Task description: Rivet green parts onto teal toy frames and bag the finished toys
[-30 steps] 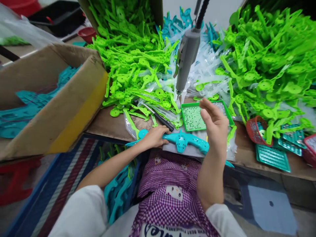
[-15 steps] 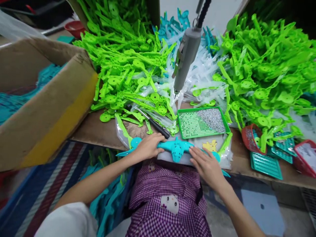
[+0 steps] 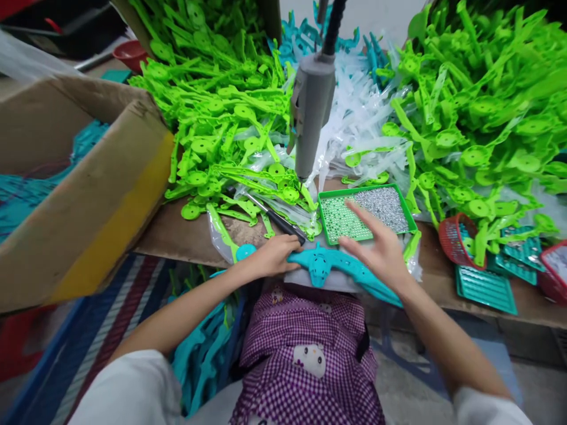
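Observation:
A long turquoise plastic part point(image 3: 319, 267) with a rounded middle piece lies across the front edge of the table. My left hand point(image 3: 277, 255) is closed around its left arm, fingers curled over it. Above its right arm, my right hand point(image 3: 381, 251) is lifted with fingers spread and slightly blurred, holding nothing. Those fingertips reach over the near side of a green tray point(image 3: 325, 227) of small metal screws. A grey electric screwdriver point(image 3: 311, 112) hangs tip down behind the part. Beside my left hand lies a black-handled screwdriver point(image 3: 286, 224).
Heaps of lime-green plastic parts point(image 3: 212, 136) cover the back left and right. A cardboard box point(image 3: 115, 195) with turquoise pieces stands at left. Clear plastic bags point(image 3: 354, 130) lie between the heaps. A red basket point(image 3: 458, 242) and teal trays point(image 3: 487, 289) sit at right.
My right hand has come off the turquoise part and risen toward the screw tray, its fingers spreading. My left hand stays on the part. The hanging screwdriver appears further left and more upright.

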The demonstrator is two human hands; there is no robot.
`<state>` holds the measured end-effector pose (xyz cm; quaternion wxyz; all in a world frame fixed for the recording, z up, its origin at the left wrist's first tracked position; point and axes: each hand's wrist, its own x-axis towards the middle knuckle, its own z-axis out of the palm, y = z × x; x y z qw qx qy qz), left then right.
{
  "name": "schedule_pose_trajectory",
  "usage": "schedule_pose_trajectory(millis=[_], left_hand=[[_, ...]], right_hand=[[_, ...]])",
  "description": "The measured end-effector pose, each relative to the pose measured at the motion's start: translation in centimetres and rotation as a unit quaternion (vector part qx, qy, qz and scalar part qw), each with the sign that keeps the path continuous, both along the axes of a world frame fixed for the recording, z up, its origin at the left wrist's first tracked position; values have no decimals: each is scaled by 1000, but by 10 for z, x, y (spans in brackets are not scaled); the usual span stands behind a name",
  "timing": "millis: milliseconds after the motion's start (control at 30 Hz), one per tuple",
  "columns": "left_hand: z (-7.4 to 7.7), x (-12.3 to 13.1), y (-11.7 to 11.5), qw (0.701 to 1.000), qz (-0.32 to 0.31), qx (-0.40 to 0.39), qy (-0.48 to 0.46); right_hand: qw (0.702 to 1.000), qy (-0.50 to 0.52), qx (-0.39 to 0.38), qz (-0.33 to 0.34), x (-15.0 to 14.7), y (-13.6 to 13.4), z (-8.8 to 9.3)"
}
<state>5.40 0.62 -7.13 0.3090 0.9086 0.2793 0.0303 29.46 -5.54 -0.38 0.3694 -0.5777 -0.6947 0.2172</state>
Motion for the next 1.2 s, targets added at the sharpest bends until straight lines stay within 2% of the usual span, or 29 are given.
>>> schedule_pose_trajectory(millis=[67,133,167,233,300,367,500,600,733,833,900,1000,1200], left_hand=[[0,0,0,1000,-2,6,4],[1,1,-1,1000,1,6,6],[1,1,-2,1000,5,6,5],[0,1,-4,1000,15,7,2],[-1,1,-5,1000,25,4,-5],[-2,0,-6,999,30,-2,-12],[-3,-1,-6,999,36,-11,-7],[-3,-1,-5,999,42,-10,-4],[-2,-1,-4,999,41,-8,-17],[-2,0,-4,999,44,-12,-25],[-2,0,-4,998,49,-15,-29],[1,1,-4,998,53,-21,-27],[1,1,-2,998,45,-28,-19]], right_hand=[[994,88,61,-4,-26,55,22],[985,157,68,37,-52,101,32],[979,185,61,60,-62,116,33],[969,228,54,76,-73,129,29],[965,252,65,36,-71,120,20],[961,262,76,-35,-58,101,12],[948,290,57,-119,-30,77,7],[946,304,53,-98,-18,77,14],[946,321,32,-25,-7,78,43],[942,334,14,-39,-3,75,63],[946,320,21,-50,-1,73,67],[952,298,36,-54,0,69,61],[955,291,35,-40,-2,63,26]])
